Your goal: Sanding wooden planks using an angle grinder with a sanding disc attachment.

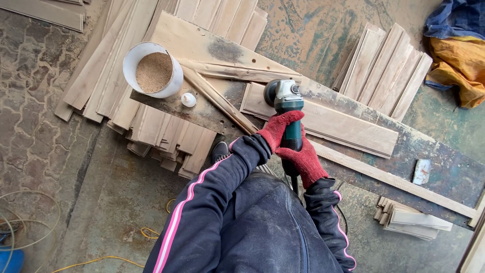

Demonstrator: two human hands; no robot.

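- Two hands in red knit gloves gripped one green angle grinder (pixel 286 108) over a long, worn workbench (pixel 444 172). The left hand (pixel 279 127) was wrapped around the forward part of the body, just behind the grey gear head. The right hand (pixel 304 161) was closed around the rear grip, near where the cord left the tool.
- The grinder's head sat on the near end of a pale wooden board (pixel 348 129), which lay flat along the bench.
- The tool looked compact but dense. It probably wanted both hands, one near the head and one at the tail, as it was held.
- The board looked stiff, light and dusty, so it would likely slide on the bench unless pressed down. No clamp was visible.
- A white bucket of sawdust (pixel 153 70) and a small white cap (pixel 188 99) stood on the bench's far end, well apart from the hands.
- Stacks of similar boards (pixel 386 71) lay on the floor around it.
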